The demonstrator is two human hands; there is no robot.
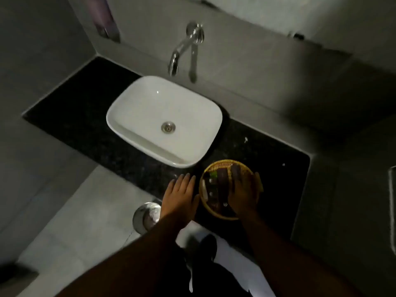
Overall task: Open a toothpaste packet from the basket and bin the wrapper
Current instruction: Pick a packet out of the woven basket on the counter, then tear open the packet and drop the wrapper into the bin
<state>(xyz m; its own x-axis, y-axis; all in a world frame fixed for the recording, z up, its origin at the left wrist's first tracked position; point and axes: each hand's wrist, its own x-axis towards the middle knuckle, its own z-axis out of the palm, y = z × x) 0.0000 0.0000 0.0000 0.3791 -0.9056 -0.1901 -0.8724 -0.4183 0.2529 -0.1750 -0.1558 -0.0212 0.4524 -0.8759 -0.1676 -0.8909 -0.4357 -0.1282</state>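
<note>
Both forearms reach in from the near edge. Right hand [244, 194] lies spread over the basket [216, 166] among dark packets [221, 179]; whether it grips one, I cannot tell. Left hand [181, 195] rests flat, released, beside it. Dim light risks picking a wrong sachet.
</note>
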